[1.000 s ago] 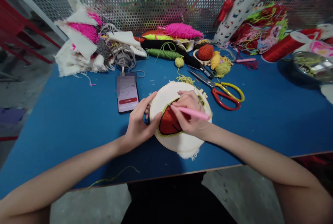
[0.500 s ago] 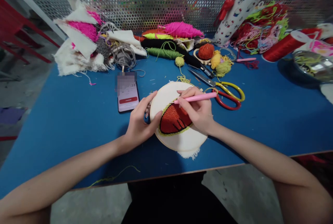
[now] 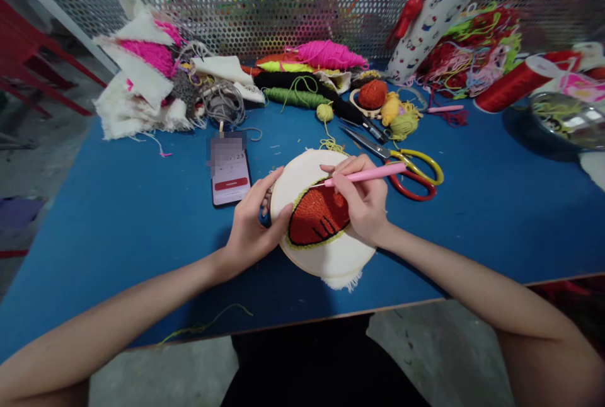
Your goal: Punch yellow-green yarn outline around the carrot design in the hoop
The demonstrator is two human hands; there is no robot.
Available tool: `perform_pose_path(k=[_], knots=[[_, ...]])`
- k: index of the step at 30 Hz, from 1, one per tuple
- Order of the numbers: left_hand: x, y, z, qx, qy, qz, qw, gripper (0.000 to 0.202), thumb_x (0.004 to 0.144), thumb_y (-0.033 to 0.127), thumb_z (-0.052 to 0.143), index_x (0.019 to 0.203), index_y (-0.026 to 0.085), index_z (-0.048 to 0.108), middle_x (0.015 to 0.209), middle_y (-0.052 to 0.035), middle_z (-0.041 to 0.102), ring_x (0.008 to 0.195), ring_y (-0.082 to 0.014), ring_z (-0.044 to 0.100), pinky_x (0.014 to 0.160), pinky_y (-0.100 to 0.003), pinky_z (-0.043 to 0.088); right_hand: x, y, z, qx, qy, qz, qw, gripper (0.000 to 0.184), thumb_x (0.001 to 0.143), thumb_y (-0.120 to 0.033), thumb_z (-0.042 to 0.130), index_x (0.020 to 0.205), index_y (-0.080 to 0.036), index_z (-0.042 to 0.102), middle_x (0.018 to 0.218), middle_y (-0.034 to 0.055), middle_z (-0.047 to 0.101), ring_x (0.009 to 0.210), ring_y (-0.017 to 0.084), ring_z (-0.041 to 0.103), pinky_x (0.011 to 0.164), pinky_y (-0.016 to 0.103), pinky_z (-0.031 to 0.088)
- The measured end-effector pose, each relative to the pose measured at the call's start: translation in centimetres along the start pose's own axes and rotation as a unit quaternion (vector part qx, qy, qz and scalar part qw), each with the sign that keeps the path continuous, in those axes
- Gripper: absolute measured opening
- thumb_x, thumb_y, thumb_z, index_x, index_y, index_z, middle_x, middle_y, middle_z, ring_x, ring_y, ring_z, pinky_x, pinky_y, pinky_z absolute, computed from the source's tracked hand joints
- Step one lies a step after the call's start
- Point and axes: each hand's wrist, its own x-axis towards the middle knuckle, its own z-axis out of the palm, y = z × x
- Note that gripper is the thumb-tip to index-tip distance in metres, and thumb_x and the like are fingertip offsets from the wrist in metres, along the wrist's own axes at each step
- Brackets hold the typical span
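Observation:
My left hand (image 3: 258, 215) grips the left rim of a round embroidery hoop (image 3: 340, 262), thumb on top of the cloth and fingers under the edge. White fabric stretched in it carries a red shape (image 3: 314, 215) with a black outline, short black lines and a yellow-green border. Pinched in my right hand (image 3: 363, 199) is a pink punch needle (image 3: 373, 172), its metal tip at the shape's upper edge. The heel of that hand rests on the hoop's right side. A yellow-green yarn ball (image 3: 324, 112) trails a strand toward the hoop's far edge.
Scissors (image 3: 411, 174) with yellow and red handles lie right of the hoop. A phone (image 3: 230, 171) lies left. Yarn skeins (image 3: 331, 55), fabric scraps (image 3: 137, 79), a tumbler (image 3: 430, 29), a red thread spool (image 3: 515, 84) and a metal bowl (image 3: 567, 118) line the back of the blue table (image 3: 496, 224).
My right hand and the punch needle have shifted slightly right, with more of the needle's metal shaft showing. My left hand keeps its hold on the hoop.

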Motion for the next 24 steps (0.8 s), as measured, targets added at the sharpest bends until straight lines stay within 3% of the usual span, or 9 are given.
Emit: perform_pose_path(k=[4, 7, 9, 12, 17, 24], knots=[[-0.02, 0.13, -0.05, 0.003, 0.001, 0.004, 1.0, 0.05, 0.09, 0.031, 0.063, 0.136, 0.016, 0.052, 0.133, -0.0148, 0.063, 0.114, -0.0247, 0.065, 0.096, -0.038, 0.056, -0.18, -0.01, -0.15, -0.079, -0.041, -0.081, 0.993, 0.009, 0.088, -0.02, 0.058, 0.085, -0.028, 0.057, 0.077, -0.0007, 0.056, 0.081, 0.018, 0.059, 0.094, 0.051, 0.059], [-0.04, 0.26, -0.15, 0.002, 0.002, 0.013, 1.0, 0.05, 0.09, 0.029, 0.063, 0.136, 0.016, 0.051, 0.136, -0.0145, 0.062, 0.119, -0.0253, 0.063, 0.103, -0.04, 0.053, -0.34, -0.13, -0.28, -0.159, -0.1, -0.177, 0.966, 0.019, 0.08, -0.013, 0.064, 0.087, -0.03, 0.059, 0.077, -0.0005, 0.06, 0.082, 0.021, 0.058, 0.092, 0.055, 0.056], [-0.05, 0.31, -0.19, -0.001, 0.003, 0.015, 1.0, 0.05, 0.089, 0.028, 0.063, 0.137, 0.016, 0.051, 0.136, -0.0144, 0.061, 0.12, -0.0255, 0.063, 0.104, -0.041, 0.052, -0.4, -0.18, -0.37, -0.189, -0.124, -0.205, 0.952, 0.022, 0.079, -0.011, 0.065, 0.087, -0.031, 0.06, 0.077, -0.0004, 0.062, 0.083, 0.022, 0.059, 0.089, 0.055, 0.056], [-0.05, 0.33, -0.21, -0.003, 0.003, 0.01, 1.0, 0.05, 0.09, 0.029, 0.063, 0.137, 0.017, 0.051, 0.136, -0.0143, 0.061, 0.12, -0.0256, 0.063, 0.104, -0.041, 0.052, -0.38, -0.23, -0.46, -0.198, -0.119, -0.177, 0.957, 0.02, 0.083, -0.013, 0.064, 0.09, -0.031, 0.06, 0.08, -0.0002, 0.064, 0.084, 0.022, 0.06, 0.084, 0.05, 0.056], [-0.11, 0.34, -0.19, -0.009, 0.004, 0.0, 1.0, 0.05, 0.09, 0.03, 0.063, 0.136, 0.016, 0.052, 0.136, -0.0149, 0.062, 0.12, -0.0253, 0.063, 0.104, -0.04, 0.052, -0.22, -0.23, -0.46, -0.159, -0.094, -0.059, 0.981, 0.009, 0.088, -0.018, 0.062, 0.087, -0.026, 0.057, 0.083, -0.0003, 0.061, 0.083, 0.017, 0.062, 0.081, 0.041, 0.054], [-0.16, 0.29, -0.12, -0.012, 0.014, 0.006, 1.0, 0.05, 0.089, 0.029, 0.064, 0.136, 0.015, 0.052, 0.134, -0.0152, 0.063, 0.115, -0.0247, 0.065, 0.099, -0.038, 0.054, -0.38, 0.53, -0.6, -0.061, -0.063, -0.05, 0.995, 0.008, 0.09, -0.018, 0.057, 0.092, -0.026, 0.056, 0.087, 0.0003, 0.057, 0.092, 0.018, 0.064, 0.088, 0.044, 0.055]])
